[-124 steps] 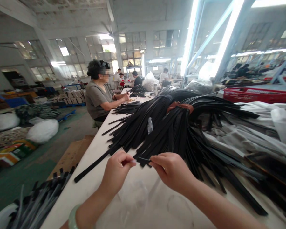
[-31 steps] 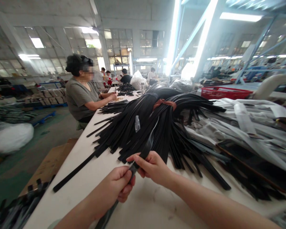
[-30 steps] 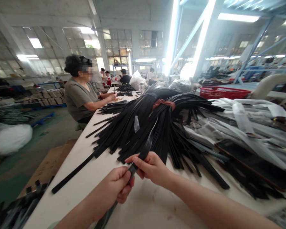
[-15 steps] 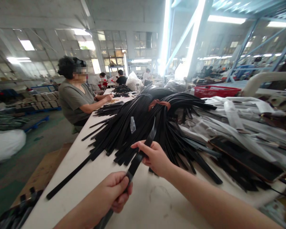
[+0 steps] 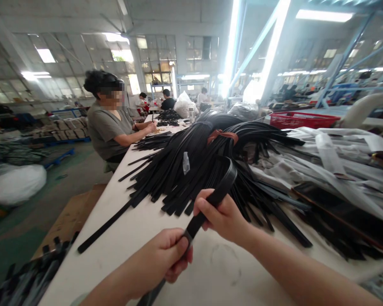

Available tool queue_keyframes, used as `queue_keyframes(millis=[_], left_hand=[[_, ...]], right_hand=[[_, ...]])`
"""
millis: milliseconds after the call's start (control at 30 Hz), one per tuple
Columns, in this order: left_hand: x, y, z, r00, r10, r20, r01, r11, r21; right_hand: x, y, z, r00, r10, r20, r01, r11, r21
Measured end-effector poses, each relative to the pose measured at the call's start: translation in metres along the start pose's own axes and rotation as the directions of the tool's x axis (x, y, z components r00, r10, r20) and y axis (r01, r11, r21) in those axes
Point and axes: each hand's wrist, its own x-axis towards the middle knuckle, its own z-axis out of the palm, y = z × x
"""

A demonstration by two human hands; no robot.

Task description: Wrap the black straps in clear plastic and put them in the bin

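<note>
My left hand (image 5: pixel 170 255) is closed around a black strap (image 5: pixel 196 224), whose lower part runs down toward the bottom edge. Farther up the same strap, my right hand (image 5: pixel 221 214) pinches it between thumb and fingers. Above my right hand the strap's upper part bends over in a loop. Behind it lies a large pile of black straps (image 5: pixel 175 170) on the pale table (image 5: pixel 115 229), with a reddish-brown tie (image 5: pixel 223 136) round one bundle. A small clear plastic piece (image 5: pixel 186 163) rests on the pile.
A person in a grey shirt (image 5: pixel 107 127) works at the table's left side. White wrapped strips (image 5: pixel 332 157) and a dark flat case (image 5: pixel 341 208) lie at the right, with a red basket (image 5: pixel 303 120) behind. More straps (image 5: pixel 28 272) stand at the lower left, below the table edge.
The view has turned slightly right and things appear shifted. The strap's upper part now curves over in a loop above my right hand. Both hands still hold the strap.
</note>
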Motion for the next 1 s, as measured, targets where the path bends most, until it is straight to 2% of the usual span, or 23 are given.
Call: queue_keyframes(millis=[67, 133, 233, 300, 367, 467, 533, 600, 667, 733, 800, 867, 933, 1000], left_hand=[[0.002, -0.004, 0.005, 0.999, 0.008, 0.04, -0.007, 1.0, -0.011], [0.004, -0.008, 0.008, 0.999, 0.046, 0.023, -0.046, 0.999, -0.013], [0.008, -0.009, 0.009, 0.997, 0.078, 0.005, -0.078, 0.997, -0.009], [0.008, -0.008, 0.009, 0.996, 0.084, 0.034, -0.082, 0.995, -0.065], [0.006, -0.005, 0.008, 0.991, 0.109, 0.075, -0.096, 0.983, -0.157], [0.003, 0.0, 0.008, 0.983, 0.146, 0.115, -0.111, 0.959, -0.262], [0.004, 0.002, 0.008, 0.986, 0.153, 0.06, -0.131, 0.953, -0.272], [0.008, 0.002, 0.007, 0.988, 0.15, -0.035, -0.154, 0.957, -0.246], [0.013, 0.001, 0.006, 0.985, 0.136, -0.105, -0.155, 0.968, -0.199], [0.016, 0.001, 0.003, 0.988, 0.102, -0.117, -0.118, 0.982, -0.145], [0.01, 0.002, -0.001, 0.997, 0.03, -0.067, -0.036, 0.996, -0.086], [-0.009, 0.004, -0.005, 0.998, -0.057, -0.015, 0.056, 0.998, -0.034], [-0.043, 0.005, -0.007, 0.992, -0.123, -0.041, 0.123, 0.992, 0.013], [-0.084, 0.006, -0.007, 0.978, -0.148, -0.147, 0.159, 0.985, 0.065]], right_hand=[[-0.007, -0.001, 0.005, 0.995, -0.102, 0.012, 0.102, 0.981, -0.162], [-0.011, -0.001, 0.011, 0.99, -0.139, 0.005, 0.137, 0.963, -0.233], [-0.011, 0.002, 0.013, 0.992, -0.127, -0.016, 0.117, 0.951, -0.287], [-0.008, 0.003, 0.01, 0.992, -0.123, -0.039, 0.104, 0.941, -0.323], [-0.002, 0.003, 0.003, 0.984, -0.137, -0.115, 0.09, 0.933, -0.348], [0.006, 0.004, -0.006, 0.977, -0.096, -0.189, 0.045, 0.965, -0.257], [0.009, 0.006, -0.007, 0.996, -0.006, -0.087, -0.005, 0.991, -0.133], [0.008, 0.011, -0.004, 0.993, 0.052, 0.104, -0.044, 0.996, -0.083], [0.007, 0.017, 0.0, 0.971, 0.062, 0.233, -0.03, 0.99, -0.138], [0.008, 0.022, 0.002, 0.966, 0.044, 0.255, 0.012, 0.977, -0.215], [0.012, 0.024, -0.003, 0.991, 0.013, 0.131, 0.022, 0.966, -0.256], [0.018, 0.022, -0.015, 0.996, -0.043, -0.081, 0.02, 0.965, -0.261], [0.025, 0.018, -0.03, 0.955, -0.098, -0.28, 0.027, 0.969, -0.244], [0.031, 0.017, -0.041, 0.911, -0.137, -0.39, 0.056, 0.976, -0.212]])
